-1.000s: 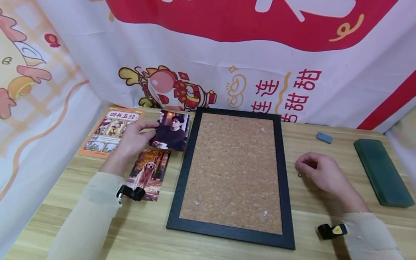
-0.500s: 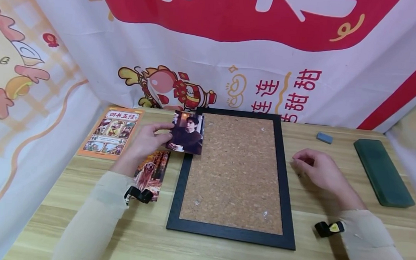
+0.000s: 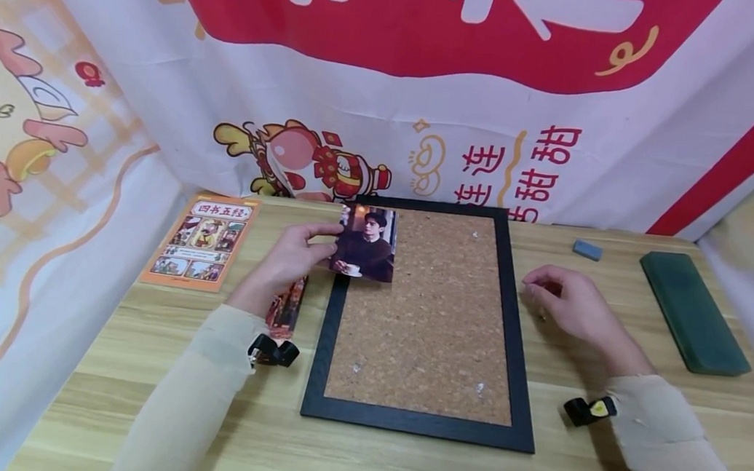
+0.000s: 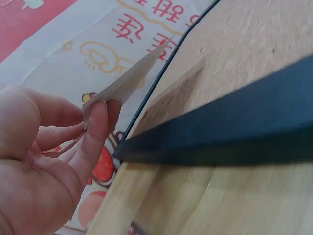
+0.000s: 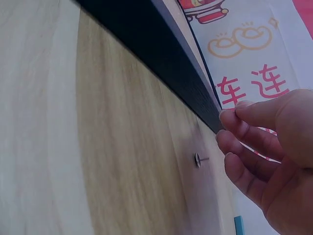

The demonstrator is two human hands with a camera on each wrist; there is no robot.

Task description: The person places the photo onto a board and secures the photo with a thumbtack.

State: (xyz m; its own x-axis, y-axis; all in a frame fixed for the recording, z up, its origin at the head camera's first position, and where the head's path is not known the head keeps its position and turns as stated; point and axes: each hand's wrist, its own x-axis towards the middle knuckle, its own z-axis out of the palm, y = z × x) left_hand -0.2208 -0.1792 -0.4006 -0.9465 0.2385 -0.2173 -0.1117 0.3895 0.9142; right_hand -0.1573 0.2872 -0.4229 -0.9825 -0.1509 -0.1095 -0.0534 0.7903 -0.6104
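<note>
In the head view my left hand (image 3: 297,255) pinches a photo print (image 3: 364,253) of a seated person with a cup by its left edge. The photo hovers over the upper left of a black-framed cork board (image 3: 430,319). From the left wrist view, the raised photo (image 4: 129,81) shows its pale back, thumb and fingers gripping one edge. My right hand (image 3: 569,300) hovers right of the board, fingers curled. In the right wrist view its thumb and index fingertips meet; whether something tiny sits between them cannot be seen. Below them a metal thumbtack (image 5: 198,159) lies on the table, point sideways.
An orange comic-style booklet (image 3: 202,241) lies at the left. My left forearm partly covers an autumn-coloured photo (image 3: 288,308). To the right lie a small blue block (image 3: 587,249) and a long dark green case (image 3: 693,312). Small shiny spots (image 3: 480,388) mark the cork. Printed cloth hangs behind.
My left hand has carried the photo rightward from beside the frame to over the board's upper left, uncovering the booklet. My right hand has shifted slightly left; the thumbtack has stayed put.
</note>
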